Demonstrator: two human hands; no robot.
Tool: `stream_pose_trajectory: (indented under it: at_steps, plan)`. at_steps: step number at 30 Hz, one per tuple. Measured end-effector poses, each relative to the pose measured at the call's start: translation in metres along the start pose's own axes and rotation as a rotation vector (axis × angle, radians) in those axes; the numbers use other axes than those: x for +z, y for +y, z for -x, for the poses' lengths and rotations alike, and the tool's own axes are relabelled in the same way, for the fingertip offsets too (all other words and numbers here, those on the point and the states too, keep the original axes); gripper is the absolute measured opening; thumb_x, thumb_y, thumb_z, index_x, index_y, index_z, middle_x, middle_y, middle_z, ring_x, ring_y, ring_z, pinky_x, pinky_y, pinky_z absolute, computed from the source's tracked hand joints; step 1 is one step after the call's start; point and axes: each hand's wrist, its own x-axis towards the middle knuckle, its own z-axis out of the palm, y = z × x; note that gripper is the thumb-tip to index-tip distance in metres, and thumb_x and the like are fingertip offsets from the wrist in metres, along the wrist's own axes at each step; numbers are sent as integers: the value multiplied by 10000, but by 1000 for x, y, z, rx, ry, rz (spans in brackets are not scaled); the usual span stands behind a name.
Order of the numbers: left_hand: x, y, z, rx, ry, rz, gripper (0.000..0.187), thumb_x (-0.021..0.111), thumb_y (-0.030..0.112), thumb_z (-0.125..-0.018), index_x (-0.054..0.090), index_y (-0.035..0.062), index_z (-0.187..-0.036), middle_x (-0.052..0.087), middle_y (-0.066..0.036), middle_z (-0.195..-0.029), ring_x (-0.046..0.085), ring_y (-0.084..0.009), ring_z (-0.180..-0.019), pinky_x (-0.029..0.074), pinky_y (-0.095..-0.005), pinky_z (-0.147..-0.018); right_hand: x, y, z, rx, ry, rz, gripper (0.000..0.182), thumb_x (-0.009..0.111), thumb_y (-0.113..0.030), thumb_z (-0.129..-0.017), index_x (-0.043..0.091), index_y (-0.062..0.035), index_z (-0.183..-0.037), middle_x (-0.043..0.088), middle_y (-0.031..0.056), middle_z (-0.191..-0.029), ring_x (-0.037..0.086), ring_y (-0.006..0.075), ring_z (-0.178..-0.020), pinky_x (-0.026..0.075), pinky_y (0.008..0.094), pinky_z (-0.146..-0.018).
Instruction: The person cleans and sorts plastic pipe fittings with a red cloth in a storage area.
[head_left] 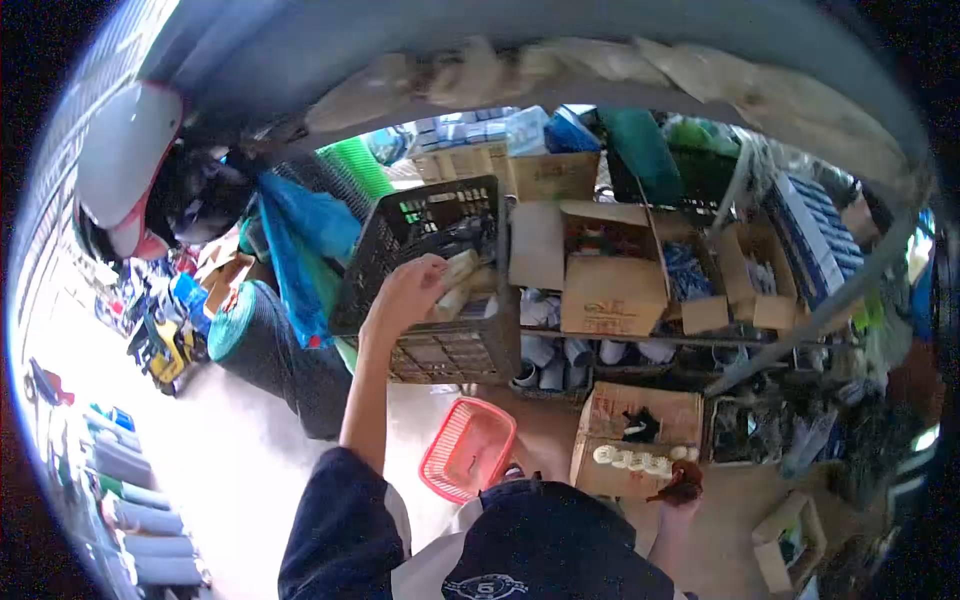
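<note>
My left hand reaches over the near side of a black plastic crate, its fingers bent together against a pale, yellowish packet. More packets and dark items lie in the crate. Low on the right, my right hand is closed around a dark reddish-brown object whose kind I cannot tell. Just beside that hand, several cream-coloured round pieces stand in a row on a cardboard box, with a small black item behind them.
A red plastic basket stands on the floor before me. Open cartons line the shelf at the right, with grey pipe fittings below. Rolls of dark netting lean left of the crate. A slanting metal post crosses the right side.
</note>
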Motion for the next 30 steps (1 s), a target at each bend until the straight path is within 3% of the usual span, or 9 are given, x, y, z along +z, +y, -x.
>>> stream_pose_trajectory:
  at_steps: [3,6,8,10,14,16,22,28,30]
  plan:
    - [50,-143,-67,-25,-357,-197,387,650,253,-912,587,37,-1227,675,-174,-1073,656,-302,-1015,517,-412,-865,22,5,2,-91,-115,79,265,517,-164,-966,568,-4,-1171,594,127,-1130,592,188,-995,505,272,-908]
    - [62,-178,-85,-127,-635,-394,490,633,333,-931,524,61,-1323,621,-198,-1207,604,-330,-1135,502,-431,-924,-4,7,5,12,-474,13,449,543,-385,-944,573,-48,-1239,595,127,-1230,561,260,-1159,467,411,-978]
    - [67,-188,-98,-222,-752,-376,555,618,380,-941,478,72,-1381,560,-209,-1305,544,-355,-1219,481,-451,-971,0,8,15,57,-363,-172,445,564,-413,-927,581,-70,-1210,599,114,-1184,569,254,-1089,466,419,-904]
    - [84,-226,-112,-281,-786,-187,620,635,406,-915,450,77,-1407,512,-215,-1368,498,-372,-1272,465,-467,-1001,25,14,56,-110,152,-29,276,622,-286,-895,595,-93,-1090,593,94,-1006,571,172,-890,497,310,-674]
    - [166,-322,-149,-6,-630,33,784,777,404,-754,451,73,-1385,508,-224,-1377,515,-375,-1264,475,-466,-997,-31,13,105,56,186,-73,215,560,-287,-907,584,-100,-1011,586,89,-957,556,158,-805,479,302,-647]
    - [175,-298,-160,239,-513,-250,847,785,412,-752,403,71,-1427,429,-224,-1454,469,-398,-1303,455,-478,-1021,-37,18,122,42,322,-130,206,539,-282,-907,594,-97,-978,596,87,-934,570,172,-795,492,308,-664]
    - [210,-283,-170,202,-505,-395,888,681,583,-813,337,104,-1476,343,-211,-1502,395,-449,-1339,400,-535,-1063,-45,16,144,12,745,-473,233,477,-268,-905,623,-88,-879,624,81,-866,612,214,-765,531,327,-714]
    - [180,-272,-165,-6,-585,-28,928,630,664,-817,329,99,-1490,361,-151,-1510,410,-415,-1333,362,-560,-1098,-40,34,137,-109,267,-122,297,587,-251,-867,602,-12,-1042,630,145,-1029,612,285,-926,506,379,-829]
    - [176,-277,-163,-72,-590,32,834,622,594,-832,375,96,-1453,403,-160,-1478,442,-413,-1307,374,-552,-1090,-43,37,130,-222,254,582,295,586,-293,-837,635,-50,-997,649,119,-972,642,270,-861,552,371,-758]
